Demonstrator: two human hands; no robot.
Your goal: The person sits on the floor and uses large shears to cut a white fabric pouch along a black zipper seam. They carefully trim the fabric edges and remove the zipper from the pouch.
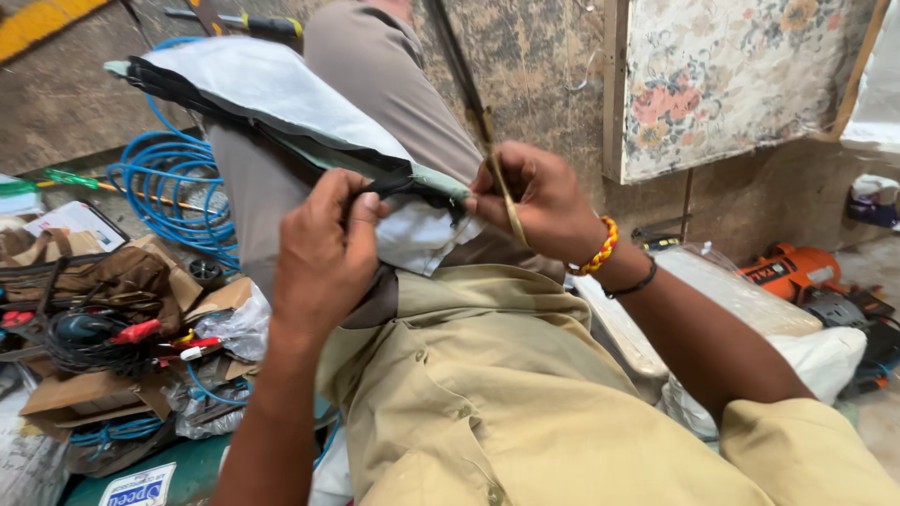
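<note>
A folded piece of white and black fabric [272, 89] with a pale green edge lies across my raised knee. My left hand [323, 253] pinches the dark seam of the fabric near its lower end. My right hand [534, 201] grips the same end from the other side and also holds a long thin brass-coloured blade or scissors [487, 141] that runs up past the fingers. The two hands sit close together, a few centimetres apart. A red and yellow beaded band and a black band circle my right wrist.
A coil of blue hose [173, 183] lies left of my knee. A cardboard box [94, 394] of wires and tools sits at lower left. An orange power tool [797, 272] and white sacks [816, 361] lie at right. A floral-covered board [731, 75] leans behind.
</note>
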